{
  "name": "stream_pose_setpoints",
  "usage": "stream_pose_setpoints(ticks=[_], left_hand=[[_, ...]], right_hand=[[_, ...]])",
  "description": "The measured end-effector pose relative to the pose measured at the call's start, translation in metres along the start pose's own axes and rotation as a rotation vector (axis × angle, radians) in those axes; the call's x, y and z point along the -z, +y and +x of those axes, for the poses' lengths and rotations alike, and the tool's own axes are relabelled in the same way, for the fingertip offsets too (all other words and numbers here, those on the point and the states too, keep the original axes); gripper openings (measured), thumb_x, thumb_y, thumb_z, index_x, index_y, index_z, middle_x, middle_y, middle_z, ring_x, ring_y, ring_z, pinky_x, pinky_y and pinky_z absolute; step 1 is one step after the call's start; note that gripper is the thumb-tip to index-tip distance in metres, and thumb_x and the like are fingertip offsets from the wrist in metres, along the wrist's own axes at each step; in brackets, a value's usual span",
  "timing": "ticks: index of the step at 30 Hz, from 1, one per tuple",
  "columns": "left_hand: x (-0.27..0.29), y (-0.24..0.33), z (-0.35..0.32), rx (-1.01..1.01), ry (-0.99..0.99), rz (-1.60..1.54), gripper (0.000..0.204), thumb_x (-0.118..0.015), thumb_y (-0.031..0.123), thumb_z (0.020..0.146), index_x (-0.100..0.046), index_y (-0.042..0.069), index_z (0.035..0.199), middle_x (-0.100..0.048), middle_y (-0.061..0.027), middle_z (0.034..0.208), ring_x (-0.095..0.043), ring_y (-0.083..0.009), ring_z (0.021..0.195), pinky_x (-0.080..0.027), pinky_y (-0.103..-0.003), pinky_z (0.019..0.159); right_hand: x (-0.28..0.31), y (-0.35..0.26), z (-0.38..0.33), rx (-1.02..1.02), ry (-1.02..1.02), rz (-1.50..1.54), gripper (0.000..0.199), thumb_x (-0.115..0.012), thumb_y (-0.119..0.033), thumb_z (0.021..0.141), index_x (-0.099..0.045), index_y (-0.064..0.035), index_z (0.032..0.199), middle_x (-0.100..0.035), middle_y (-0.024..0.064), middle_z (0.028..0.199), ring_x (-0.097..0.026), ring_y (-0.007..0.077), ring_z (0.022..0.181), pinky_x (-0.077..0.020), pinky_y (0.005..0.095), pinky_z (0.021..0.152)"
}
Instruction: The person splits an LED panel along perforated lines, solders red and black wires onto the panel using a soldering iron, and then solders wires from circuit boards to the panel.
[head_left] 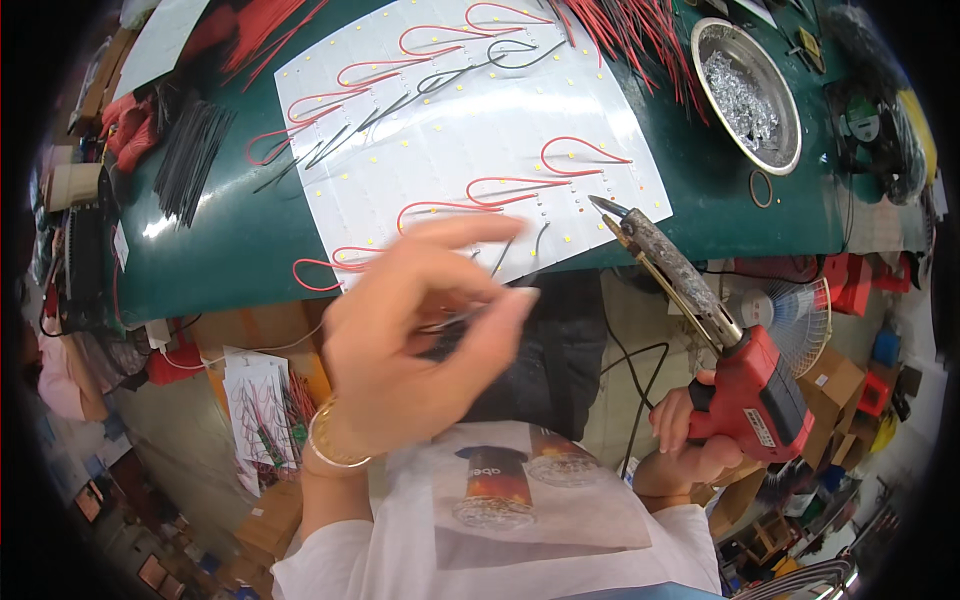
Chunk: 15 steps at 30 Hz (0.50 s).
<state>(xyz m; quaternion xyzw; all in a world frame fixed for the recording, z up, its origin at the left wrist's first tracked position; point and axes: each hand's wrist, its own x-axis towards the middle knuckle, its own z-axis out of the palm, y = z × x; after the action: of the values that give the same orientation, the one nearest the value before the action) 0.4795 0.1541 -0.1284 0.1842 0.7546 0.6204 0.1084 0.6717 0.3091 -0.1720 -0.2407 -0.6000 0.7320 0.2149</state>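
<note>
Item 1. Bundle of thin black wire lengths (190,155), lying fanned on the dark green bench mat (230,250) at far left, with loose red wire lengths (262,30) above it toward the top rim.

Item 2. Large white flexible circuit sheet dotted with small yellow pads (450,130), flat on the mat at centre. Looped red leads (510,188) and black leads (400,105) run off its rows; several loops reach over its near edge.

Item 3. Left hand (410,340), gold bangle at the wrist, raised over the sheet's near edge and motion-blurred. Thumb and forefinger are pinched together on what appears to be a thin dark wire (455,320); the blur prevents certainty.

Item 4. Red pistol-grip soldering iron with a crusted grey barrel (700,320), held in the right hand (690,435), whose fingers are wrapped tight around the grip. Its tip hovers just above the sheet's right near corner, not clearly touching.

Item 5. Round metal dish holding silvery solder scraps (748,92), at upper right on the mat, well apart from both hands.

Step in hand, as judged: a lead is being brought to a pad for soldering. The next move calls for seating the wire end exactly on a pad near the tip, holding it steady, then lowering the iron onto the joint.
</note>
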Motion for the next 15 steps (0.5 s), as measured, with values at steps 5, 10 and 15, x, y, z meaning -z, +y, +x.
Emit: stream_pose_setpoints(ticks=[5, 10, 15], left_hand=[[-0.017, -0.013, 0.011, 0.095, -0.159, 0.259, 0.013, -0.07, 0.0, 0.071, -0.058, 0.001, 0.076, -0.059, -0.0039, 0.066, -0.058, -0.0086, 0.056, -0.044, -0.016, 0.053], [-0.028, -0.029, 0.015, -0.104, -0.1, 0.363, 0.012, -0.069, 0.002, 0.071, -0.058, 0.001, 0.074, -0.06, -0.0056, 0.066, -0.063, -0.0149, 0.058, -0.048, -0.023, 0.05], [-0.032, -0.029, 0.017, -0.113, -0.061, 0.398, 0.008, -0.069, 0.002, 0.071, -0.06, 0.003, 0.072, -0.056, 0.0011, 0.061, -0.031, -0.0018, 0.045, -0.023, -0.02, 0.041]], right_hand=[[0.001, -0.003, -0.003, 0.064, 0.115, -0.025, 0.091, -0.053, -0.069, 0.075, -0.039, 0.009, 0.119, -0.042, -0.0002, 0.043, -0.038, 0.0114, 0.034, -0.0343, 0.0244, 0.037], [0.01, 0.004, -0.004, 0.052, 0.063, -0.019, 0.092, -0.053, -0.069, 0.075, -0.037, 0.0096, 0.121, -0.043, 0.0002, 0.044, -0.039, 0.0111, 0.035, -0.0353, 0.0246, 0.039], [0.008, 0.004, -0.004, -0.002, 0.073, -0.032, 0.093, -0.053, -0.071, 0.074, -0.041, 0.0099, 0.117, -0.044, 0.0003, 0.045, -0.04, 0.011, 0.036, -0.0357, 0.0243, 0.04]])
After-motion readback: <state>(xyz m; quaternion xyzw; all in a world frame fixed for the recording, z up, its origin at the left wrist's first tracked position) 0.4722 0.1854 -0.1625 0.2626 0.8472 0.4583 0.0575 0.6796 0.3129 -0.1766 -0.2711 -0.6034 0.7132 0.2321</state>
